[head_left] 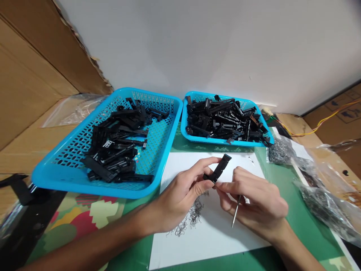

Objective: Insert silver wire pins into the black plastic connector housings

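Between thumb and fingers, my left hand (182, 199) grips a black plastic part (221, 168), long and narrow, tilted up to the right. My right hand (255, 197) is closed, its fingertips meeting the lower end of that part. A thin metal rod tool (236, 212) sticks out downward from under the right fingers; its other end is hidden in the hand. Whether the right fingertips also pinch a small piece cannot be made out. Below the hands, a pile of small bent wire springs (194, 214) lies on a white sheet (180, 252).
A large blue basket (166, 165) at left and a smaller blue basket (225, 141) behind the hands hold many black plastic parts. Clear bags of small metal pieces (280, 150) lie at right near a yellow wire (307, 134). Cardboard (36, 56) stands at far left, and a white wall rises behind.
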A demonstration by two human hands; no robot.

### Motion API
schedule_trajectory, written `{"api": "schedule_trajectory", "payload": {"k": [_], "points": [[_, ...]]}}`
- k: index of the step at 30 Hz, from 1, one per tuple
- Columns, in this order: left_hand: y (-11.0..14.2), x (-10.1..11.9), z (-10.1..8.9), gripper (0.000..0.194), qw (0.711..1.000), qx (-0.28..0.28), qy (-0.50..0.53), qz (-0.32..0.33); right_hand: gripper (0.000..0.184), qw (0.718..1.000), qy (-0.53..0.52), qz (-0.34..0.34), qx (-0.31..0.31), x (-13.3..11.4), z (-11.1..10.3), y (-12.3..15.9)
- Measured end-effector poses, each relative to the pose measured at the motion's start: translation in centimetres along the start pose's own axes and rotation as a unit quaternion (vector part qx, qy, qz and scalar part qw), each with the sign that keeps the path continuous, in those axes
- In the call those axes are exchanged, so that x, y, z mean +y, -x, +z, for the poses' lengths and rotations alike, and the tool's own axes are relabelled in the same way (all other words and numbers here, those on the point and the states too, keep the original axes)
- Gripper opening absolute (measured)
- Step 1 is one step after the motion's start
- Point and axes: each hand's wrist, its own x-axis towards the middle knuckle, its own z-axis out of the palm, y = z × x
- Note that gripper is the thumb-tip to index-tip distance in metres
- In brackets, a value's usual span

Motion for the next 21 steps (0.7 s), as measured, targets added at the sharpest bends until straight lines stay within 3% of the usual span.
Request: {"api": "schedule_trajectory", "payload": {"k": [15, 21], "points": [[0.02, -0.23, 0.12, 0.042, 1.000, 0.018, 0.009, 0.017, 0.024, 0.999, -0.021, -0.002, -0.026, 0.04, -0.16, -0.02], [-0.01, -0.18, 0.08, 0.044, 0.999, 0.009, 0.032, -0.003, 0.022, 0.997, -0.053, 0.036, -0.035, -0.06, -0.37, -0.22]]}}
